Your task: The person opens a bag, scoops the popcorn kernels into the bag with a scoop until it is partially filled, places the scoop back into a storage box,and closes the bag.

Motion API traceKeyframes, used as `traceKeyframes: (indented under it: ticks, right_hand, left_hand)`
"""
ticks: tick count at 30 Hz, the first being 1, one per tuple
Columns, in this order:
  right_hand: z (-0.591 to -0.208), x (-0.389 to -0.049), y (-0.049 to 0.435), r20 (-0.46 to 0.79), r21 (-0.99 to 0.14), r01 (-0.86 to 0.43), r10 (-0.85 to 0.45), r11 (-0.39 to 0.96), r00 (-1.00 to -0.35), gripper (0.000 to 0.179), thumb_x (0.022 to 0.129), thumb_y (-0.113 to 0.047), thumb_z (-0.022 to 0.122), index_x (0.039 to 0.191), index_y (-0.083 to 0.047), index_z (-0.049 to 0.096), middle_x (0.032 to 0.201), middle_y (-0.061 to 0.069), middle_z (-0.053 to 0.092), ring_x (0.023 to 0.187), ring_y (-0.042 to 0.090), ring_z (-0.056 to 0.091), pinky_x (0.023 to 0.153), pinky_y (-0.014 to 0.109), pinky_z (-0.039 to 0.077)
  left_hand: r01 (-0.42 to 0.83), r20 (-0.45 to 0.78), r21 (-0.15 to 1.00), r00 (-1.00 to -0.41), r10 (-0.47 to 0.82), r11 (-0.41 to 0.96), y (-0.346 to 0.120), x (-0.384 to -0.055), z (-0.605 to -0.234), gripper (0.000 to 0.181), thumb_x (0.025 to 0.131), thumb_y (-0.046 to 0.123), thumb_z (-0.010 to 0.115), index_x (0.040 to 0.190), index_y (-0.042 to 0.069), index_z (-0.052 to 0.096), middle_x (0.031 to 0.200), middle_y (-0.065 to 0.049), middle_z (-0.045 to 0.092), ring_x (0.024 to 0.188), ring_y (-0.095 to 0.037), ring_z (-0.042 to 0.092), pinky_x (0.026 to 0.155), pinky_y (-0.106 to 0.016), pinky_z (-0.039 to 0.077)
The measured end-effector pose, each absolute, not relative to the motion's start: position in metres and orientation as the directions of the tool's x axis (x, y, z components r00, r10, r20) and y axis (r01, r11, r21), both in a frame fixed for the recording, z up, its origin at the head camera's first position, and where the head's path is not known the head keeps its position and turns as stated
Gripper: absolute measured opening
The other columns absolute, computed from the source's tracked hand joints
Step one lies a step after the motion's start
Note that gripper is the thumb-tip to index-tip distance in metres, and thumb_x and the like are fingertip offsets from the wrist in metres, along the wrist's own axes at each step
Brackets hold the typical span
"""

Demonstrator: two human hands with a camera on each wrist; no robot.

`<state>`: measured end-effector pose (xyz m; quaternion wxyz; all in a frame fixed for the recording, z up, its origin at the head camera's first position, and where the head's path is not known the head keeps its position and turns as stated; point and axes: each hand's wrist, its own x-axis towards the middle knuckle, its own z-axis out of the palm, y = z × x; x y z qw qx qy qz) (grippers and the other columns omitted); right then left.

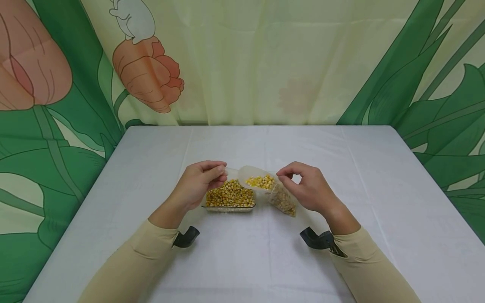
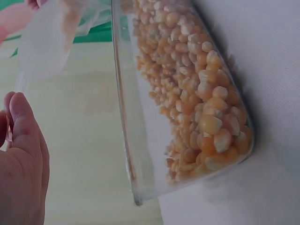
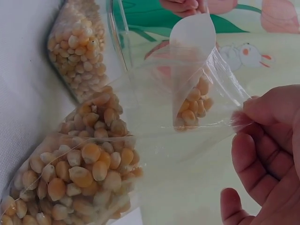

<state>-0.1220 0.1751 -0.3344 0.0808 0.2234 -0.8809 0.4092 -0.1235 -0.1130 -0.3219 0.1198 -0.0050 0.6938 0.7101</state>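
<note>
My left hand (image 1: 201,181) pinches the handle of a translucent white scoop (image 1: 245,173) that carries corn kernels (image 1: 261,182). With thumb and fingertips, my right hand (image 1: 307,185) pinches the upper edge of a clear plastic bag (image 1: 282,200). Kernels fill the bag's lower part, which leans on the table. In the right wrist view the scoop's loaded end (image 3: 192,105) lies within the bag's mouth, seen through the film. Below the left hand, a clear rectangular container (image 2: 124,93) holds a heap of corn kernels (image 1: 229,194).
A white cloth covers the table (image 1: 265,261). Behind it hangs a curtain (image 1: 257,63) printed with flowers and leaves. Black wrist mounts (image 1: 316,239) protrude below both wrists, close to the container and bag.
</note>
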Motion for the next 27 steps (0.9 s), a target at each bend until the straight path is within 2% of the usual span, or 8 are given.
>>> traceKeyframes:
  ticks: [6,14,20,27]
  right_hand:
    - [-0.334,-0.122,0.174,0.347,-0.689,-0.468,-0.314,0.554,-0.884,0.011,0.095,-0.003,0.066,0.096,-0.009,0.076,0.094,-0.001,0.071,0.089,0.017,0.062,0.071,0.038,0.051]
    - [-0.334,-0.121,0.173,0.414,-0.682,-0.492,-0.268,0.541,-0.870,0.010,0.094,-0.001,0.066,0.095,-0.006,0.075,0.092,0.000,0.071,0.088,0.018,0.063,0.067,0.030,0.048]
    - [-0.335,-0.121,0.171,0.456,-0.677,-0.513,-0.245,0.529,-0.855,0.010,0.093,0.003,0.066,0.094,-0.003,0.074,0.089,0.001,0.071,0.086,0.017,0.062,0.067,0.036,0.050]
    - [-0.336,-0.120,0.169,0.441,-0.700,-0.493,-0.231,0.517,-0.867,0.011,0.093,0.003,0.066,0.094,-0.004,0.075,0.089,0.000,0.071,0.086,0.017,0.062,0.064,0.026,0.046]
  left_hand:
    - [-0.157,-0.156,0.988,-0.975,0.156,0.009,-0.112,-0.122,-0.318,0.032,0.103,0.006,0.056,0.128,-0.014,0.056,0.096,-0.008,0.066,0.083,-0.010,0.066,0.078,-0.022,0.057]
    - [-0.116,-0.119,0.993,-0.982,0.146,0.026,-0.111,-0.121,-0.313,0.029,0.102,0.006,0.057,0.125,-0.012,0.059,0.098,-0.010,0.066,0.085,-0.014,0.067,0.078,-0.024,0.058]
    - [-0.105,-0.108,0.994,-0.985,0.132,0.029,-0.109,-0.120,-0.307,0.028,0.102,0.005,0.058,0.124,-0.012,0.060,0.099,-0.013,0.066,0.085,-0.015,0.067,0.079,-0.025,0.058]
    - [-0.067,-0.074,0.995,-0.990,0.121,0.068,-0.105,-0.117,-0.302,0.027,0.099,0.006,0.064,0.122,-0.008,0.064,0.100,-0.015,0.068,0.086,-0.016,0.068,0.080,-0.028,0.058]
